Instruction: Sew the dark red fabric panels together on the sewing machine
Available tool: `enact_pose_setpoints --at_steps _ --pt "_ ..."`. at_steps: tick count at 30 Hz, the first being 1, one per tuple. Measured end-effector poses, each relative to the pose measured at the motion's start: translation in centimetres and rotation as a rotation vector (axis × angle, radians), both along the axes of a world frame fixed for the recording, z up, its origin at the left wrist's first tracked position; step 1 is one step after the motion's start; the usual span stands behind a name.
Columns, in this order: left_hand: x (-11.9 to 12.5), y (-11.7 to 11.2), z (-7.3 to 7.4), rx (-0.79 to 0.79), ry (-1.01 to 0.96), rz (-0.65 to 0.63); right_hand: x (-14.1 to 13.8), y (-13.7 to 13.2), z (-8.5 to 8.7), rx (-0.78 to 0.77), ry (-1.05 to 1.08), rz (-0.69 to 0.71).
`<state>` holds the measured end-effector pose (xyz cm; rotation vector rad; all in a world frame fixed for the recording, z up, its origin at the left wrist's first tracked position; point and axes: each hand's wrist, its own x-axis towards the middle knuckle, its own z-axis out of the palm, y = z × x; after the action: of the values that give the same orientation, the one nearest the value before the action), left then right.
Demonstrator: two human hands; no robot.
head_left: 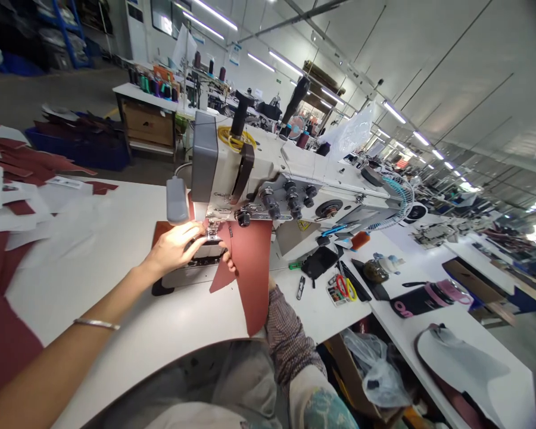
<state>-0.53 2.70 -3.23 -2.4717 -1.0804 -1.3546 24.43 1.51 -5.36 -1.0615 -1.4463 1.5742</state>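
My left hand (pixel 178 244) reaches in from the left to the presser foot (pixel 212 229) of a sewing machine (pixel 268 173). Its thumb and fingertips come close together there; whatever they pinch is too small to make out. A reddish-brown leather piece (pixel 254 268) lies beside the foot and hangs toward my lap. My right hand (pixel 228 260) is mostly hidden under this piece; its fingers curl around the left edge and grip it. A checked sleeve (pixel 290 333) covers that forearm. More brown material (pixel 161 231) shows behind my left hand.
Reddish-brown cut pieces and white sheets (pixel 49 205) lie on the left of the white table (pixel 129 238). At right are scissors (pixel 342 286), a black phone-like object (pixel 320 262), a small cutter (pixel 301 288) and a dark bottle (pixel 429 296). A grey box (pixel 177 201) hangs near my left hand.
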Motion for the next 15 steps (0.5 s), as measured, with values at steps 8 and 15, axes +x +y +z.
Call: enact_pose_setpoints --at_steps 8,15 --pt "0.5 -0.3 0.1 -0.039 -0.054 0.025 4.8 -4.2 1.5 0.268 -0.371 -0.448" --pt "1.0 -0.5 -0.1 -0.015 -0.111 0.041 -1.3 8.0 0.0 0.438 -0.839 -0.749"
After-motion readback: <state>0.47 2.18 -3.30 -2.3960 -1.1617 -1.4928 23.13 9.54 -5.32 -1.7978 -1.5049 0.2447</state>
